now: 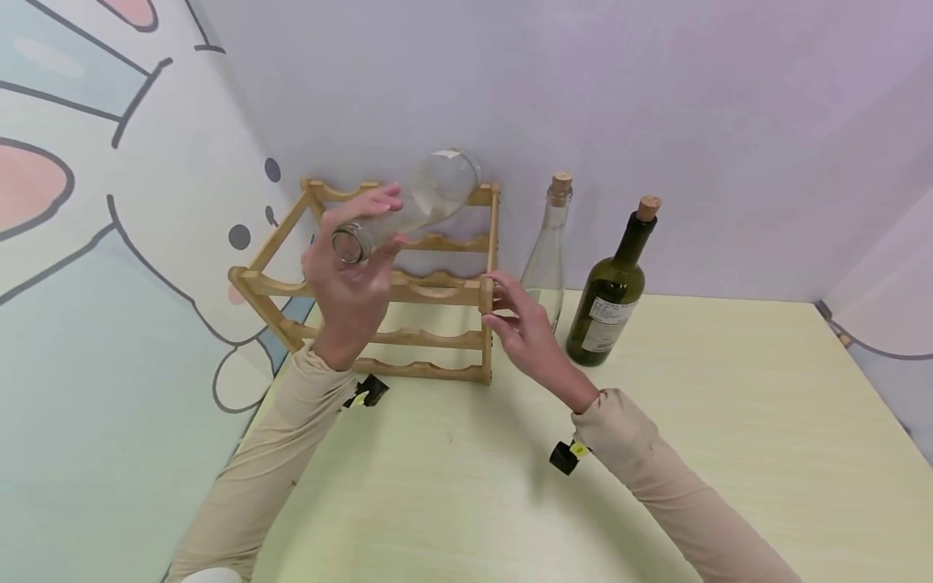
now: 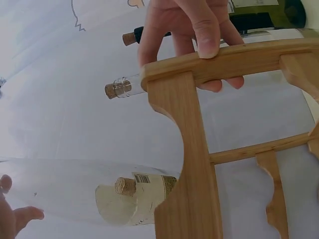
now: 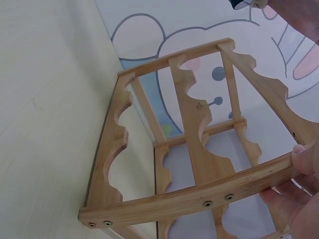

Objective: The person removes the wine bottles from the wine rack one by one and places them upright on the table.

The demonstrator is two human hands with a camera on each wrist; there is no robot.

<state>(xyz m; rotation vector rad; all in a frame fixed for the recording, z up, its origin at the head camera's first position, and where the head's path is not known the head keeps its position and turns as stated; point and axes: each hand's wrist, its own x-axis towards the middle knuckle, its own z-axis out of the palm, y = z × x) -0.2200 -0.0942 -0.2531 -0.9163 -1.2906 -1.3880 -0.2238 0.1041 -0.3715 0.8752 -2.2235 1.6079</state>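
Observation:
My left hand (image 1: 348,295) grips a clear glass bottle (image 1: 440,182) around its narrow part, above the wooden rack (image 1: 437,293). The bottle lies tilted, its mouth toward me and its broad base toward the wall. In the left wrist view a label (image 2: 152,191) and a cork (image 2: 124,186) appear at the bottle's broad end; whether the cork is inside or seen through the glass I cannot tell. With thumb and fingers, my right hand (image 1: 535,340) holds the rack's front right corner post (image 3: 249,178). The rack has scalloped rails on several levels.
Right of the rack stands a clear corked bottle (image 1: 548,259), partly behind my right hand. Beside it is a dark green corked bottle (image 1: 611,295) with a white label. A wall rises behind the pale table (image 1: 692,453), and a cartoon-printed wall (image 1: 146,243) borders the left.

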